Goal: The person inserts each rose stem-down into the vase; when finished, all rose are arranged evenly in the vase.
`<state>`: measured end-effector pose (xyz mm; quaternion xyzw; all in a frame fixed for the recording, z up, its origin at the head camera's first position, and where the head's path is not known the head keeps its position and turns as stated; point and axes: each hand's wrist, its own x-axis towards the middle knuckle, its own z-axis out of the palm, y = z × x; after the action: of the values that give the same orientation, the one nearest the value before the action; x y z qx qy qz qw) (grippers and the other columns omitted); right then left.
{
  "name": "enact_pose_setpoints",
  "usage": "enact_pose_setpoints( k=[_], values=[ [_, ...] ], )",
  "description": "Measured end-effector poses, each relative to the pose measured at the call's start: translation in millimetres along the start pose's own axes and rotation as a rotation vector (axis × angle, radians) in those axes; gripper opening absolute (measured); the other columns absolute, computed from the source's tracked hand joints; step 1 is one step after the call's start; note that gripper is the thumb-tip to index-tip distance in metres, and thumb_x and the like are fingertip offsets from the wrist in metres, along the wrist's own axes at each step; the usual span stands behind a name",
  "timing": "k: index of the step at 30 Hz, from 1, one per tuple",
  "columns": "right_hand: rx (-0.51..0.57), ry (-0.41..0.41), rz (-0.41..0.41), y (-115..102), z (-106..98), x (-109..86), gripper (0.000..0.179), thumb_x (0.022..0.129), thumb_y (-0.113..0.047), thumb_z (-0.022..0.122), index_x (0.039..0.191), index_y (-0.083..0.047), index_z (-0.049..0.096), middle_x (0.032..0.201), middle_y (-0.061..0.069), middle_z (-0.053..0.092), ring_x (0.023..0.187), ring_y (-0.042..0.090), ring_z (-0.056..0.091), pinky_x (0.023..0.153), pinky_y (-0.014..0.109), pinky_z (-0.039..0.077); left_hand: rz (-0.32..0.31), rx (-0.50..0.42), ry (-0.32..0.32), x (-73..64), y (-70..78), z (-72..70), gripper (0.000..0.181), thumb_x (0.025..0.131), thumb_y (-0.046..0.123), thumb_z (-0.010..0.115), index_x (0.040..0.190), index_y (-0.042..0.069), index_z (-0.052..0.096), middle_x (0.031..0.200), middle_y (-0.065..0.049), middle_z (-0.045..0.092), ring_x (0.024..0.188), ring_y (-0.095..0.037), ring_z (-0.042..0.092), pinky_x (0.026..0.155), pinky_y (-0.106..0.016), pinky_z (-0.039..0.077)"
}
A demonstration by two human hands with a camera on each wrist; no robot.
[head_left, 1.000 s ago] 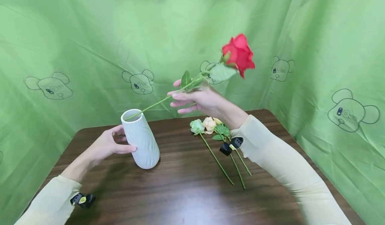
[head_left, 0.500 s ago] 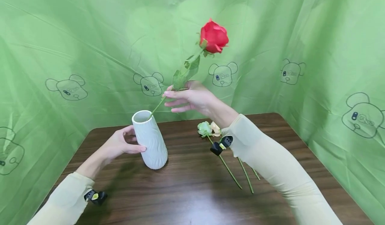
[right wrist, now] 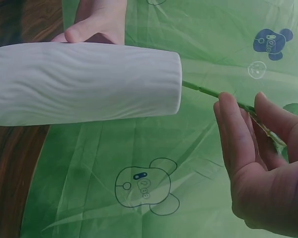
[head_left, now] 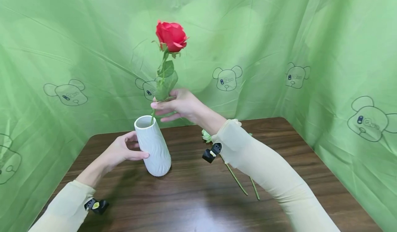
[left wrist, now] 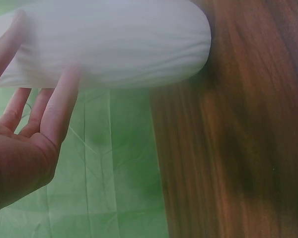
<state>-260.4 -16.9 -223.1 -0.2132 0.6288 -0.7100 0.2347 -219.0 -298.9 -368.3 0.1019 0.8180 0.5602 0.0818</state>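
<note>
Your right hand [head_left: 183, 106] pinches the stem of the red artificial rose [head_left: 172, 37] between thumb and fingertips, just above the mouth of the white ceramic vase [head_left: 156, 151]. You have the rose almost upright, its bloom high above your fingers and its green leaves beside and above your grip. The lower end of the stem is inside the vase, against the right side of the opening in the head view; how deep it reaches is hidden by the vase wall. In the right wrist view, a short length of bare stem shows between the rim and your fingers.

Your left hand [head_left: 124, 151] holds the vase around its middle, thumb on the near side and the other fingers behind. The vase has a wavy relief on its surface, and its base is down at the dark wood-grain worktop [head_left: 186, 201]. It leans left in the head view, though you cannot tell from that whether it is truly tilted.

To the right of the vase lie a pale green artificial rose [head_left: 206, 136] and more green stems [head_left: 255, 189], partly covered by your cream right sleeve [head_left: 270, 170]. Behind the worktop hangs a green curtain [head_left: 118, 42] printed with outlined cartoon animal heads [head_left: 227, 80].
</note>
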Motion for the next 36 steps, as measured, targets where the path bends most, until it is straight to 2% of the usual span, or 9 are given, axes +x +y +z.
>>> enact_pose_setpoints(
  k=[4,6,10,14,17,23,27,29,36],
  values=[
    [-0.027,0.000,0.010,2,7,5.4,0.050,0.088,-0.009,0.081,0.126,0.007,0.054,0.109,0.021,0.073,0.103,0.037,0.071,0.078,0.047,0.059,-0.001,-0.029,-0.003,-0.4,0.2,-0.7,0.077,0.076,0.010,0.090,0.142,0.005,0.050,0.132,-0.017,0.059,0.119,-0.033,0.060,0.085,-0.045,0.057],
    [-0.034,-0.002,0.019,2,10,8.4,0.064,0.088,-0.009,0.081,0.137,0.009,0.045,0.108,0.021,0.073,0.098,0.035,0.072,0.077,0.047,0.059,0.003,-0.049,-0.012,-0.3,0.8,-0.3,0.077,0.077,0.008,0.089,0.142,0.003,0.049,0.132,-0.018,0.059,0.120,-0.034,0.060,0.085,-0.045,0.057],
    [-0.053,-0.013,0.019,3,16,14.1,0.068,0.087,-0.009,0.081,0.141,0.007,0.044,0.107,0.020,0.074,0.092,0.030,0.074,0.076,0.046,0.060,0.004,-0.077,-0.029,-1.2,2.8,-0.2,0.078,0.078,0.006,0.088,0.143,-0.001,0.047,0.131,-0.021,0.059,0.119,-0.033,0.061,0.085,-0.046,0.057],
    [-0.082,0.005,0.012,4,21,17.8,0.069,0.086,-0.008,0.082,0.144,0.005,0.047,0.124,0.021,0.068,0.089,0.029,0.074,0.074,0.044,0.060,0.004,-0.068,-0.036,-1.9,3.5,-0.6,0.078,0.078,0.006,0.088,0.143,-0.001,0.047,0.131,-0.021,0.059,0.117,-0.031,0.062,0.085,-0.045,0.057],
    [-0.120,0.018,0.014,6,23,20.3,0.078,0.085,-0.008,0.083,0.150,0.004,0.040,0.125,0.021,0.067,0.088,0.029,0.074,0.073,0.042,0.060,0.005,-0.056,-0.037,-1.1,3.1,-1.0,0.079,0.078,0.008,0.088,0.143,-0.001,0.046,0.132,-0.022,0.058,0.119,-0.032,0.061,0.085,-0.044,0.057],
    [-0.233,-0.028,0.015,10,28,26.5,0.064,0.086,-0.002,0.080,0.138,0.015,0.046,0.099,0.015,0.072,0.082,0.024,0.073,0.070,0.039,0.060,-0.015,0.001,-0.017,-0.5,3.8,-1.7,0.078,0.078,0.014,0.090,0.142,0.004,0.048,0.134,-0.018,0.058,0.121,-0.032,0.060,0.085,-0.042,0.057],
    [-0.283,-0.031,0.012,10,31,27.6,0.064,0.085,0.004,0.079,0.139,0.012,0.047,0.101,0.013,0.065,0.075,0.021,0.069,0.067,0.038,0.060,-0.006,0.044,-0.013,-1.2,6.3,-3.0,0.076,0.078,0.017,0.090,0.141,0.004,0.049,0.133,-0.018,0.059,0.121,-0.034,0.059,0.085,-0.041,0.057],
    [-0.273,-0.024,0.019,9,32,27.5,0.075,0.083,0.007,0.080,0.148,0.005,0.043,0.103,0.013,0.062,0.074,0.021,0.069,0.067,0.039,0.060,-0.005,0.061,-0.010,-1.6,7.0,-4.0,0.076,0.078,0.018,0.090,0.141,0.004,0.049,0.132,-0.017,0.060,0.120,-0.034,0.059,0.085,-0.041,0.057],
    [-0.242,-0.038,0.014,7,30,25.9,0.056,0.082,0.014,0.076,0.133,-0.005,0.059,0.112,0.014,0.069,0.087,0.034,0.072,0.068,0.042,0.060,-0.002,0.086,-0.005,-3.6,7.8,-4.7,0.074,0.078,0.018,0.089,0.139,0.004,0.050,0.129,-0.017,0.061,0.117,-0.031,0.061,0.084,-0.041,0.057]
  ],
)
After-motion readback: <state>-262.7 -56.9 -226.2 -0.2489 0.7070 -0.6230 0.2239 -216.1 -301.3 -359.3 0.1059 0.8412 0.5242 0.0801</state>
